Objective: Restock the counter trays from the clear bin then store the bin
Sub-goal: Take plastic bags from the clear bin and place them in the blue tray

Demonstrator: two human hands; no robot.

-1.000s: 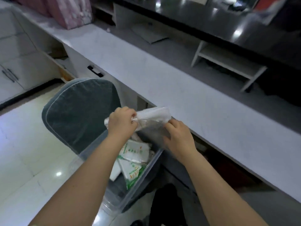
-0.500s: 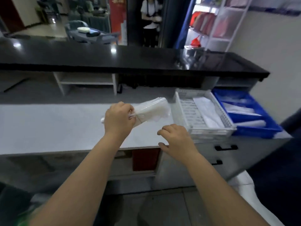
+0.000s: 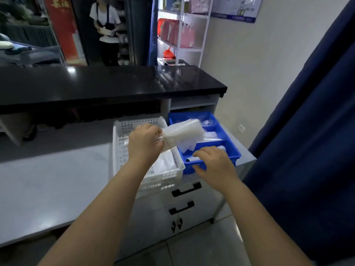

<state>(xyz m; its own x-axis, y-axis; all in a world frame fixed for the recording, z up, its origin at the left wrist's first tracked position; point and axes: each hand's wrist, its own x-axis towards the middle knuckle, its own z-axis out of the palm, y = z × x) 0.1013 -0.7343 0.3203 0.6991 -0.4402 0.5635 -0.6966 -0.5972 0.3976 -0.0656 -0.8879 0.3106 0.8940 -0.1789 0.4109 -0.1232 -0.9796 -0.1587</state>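
1. Left hand (image 3: 145, 144) grips a clear packet bundle (image 3: 182, 133) above the white tray (image 3: 117, 150) and blue tray (image 3: 228, 140).
2. Right hand (image 3: 215, 164) is loosely curled and empty, at the blue tray's near rim.
3. The trays sit side by side on the bench (image 3: 48, 179).

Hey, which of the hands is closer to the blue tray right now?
Right. The right hand hovers over the near edge of the blue tray, holding nothing. The left hand is over the white basket beside it, gripping a plastic bundle that reaches over the tray.
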